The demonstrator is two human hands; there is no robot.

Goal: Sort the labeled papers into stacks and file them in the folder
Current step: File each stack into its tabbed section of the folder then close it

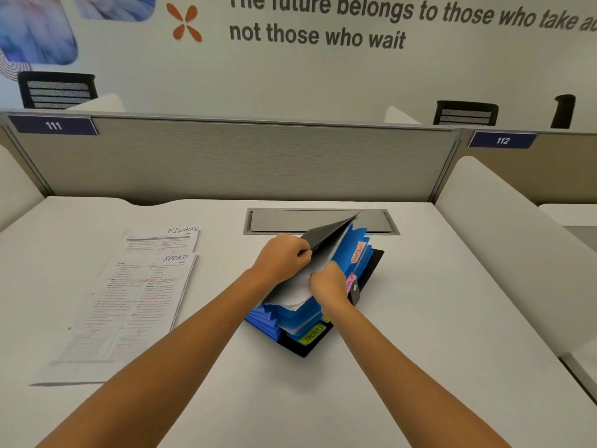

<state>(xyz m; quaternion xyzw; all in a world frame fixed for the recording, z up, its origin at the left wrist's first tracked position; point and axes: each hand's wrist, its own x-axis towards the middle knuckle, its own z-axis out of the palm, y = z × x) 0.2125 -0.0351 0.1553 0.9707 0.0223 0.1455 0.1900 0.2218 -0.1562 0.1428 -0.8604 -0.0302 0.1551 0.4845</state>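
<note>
Your left hand (284, 253) grips the black cover flap (326, 236) of the blue expanding plastic folder (300, 315), holding it open so your right hand (328, 282), clenched on white printed papers (297, 286), can slot them in. Sports sheet stack (129, 312) lies at 9 o'clock on the white worktop (436, 318).

A smooth white desk top (420, 318) fills the foreground, with a grey rectangular metal cable hatch (371, 219) set into it near the back edge. Behind stands a grey fabric partition panel (242, 160) carrying navy number plates, 111 (53, 125) and 112 (502, 140). Black mesh-backed office chairs (56, 89) show above it. The pale wall (323, 79) beyond bears large dark lettering and an orange four-petal mark (184, 22).
</note>
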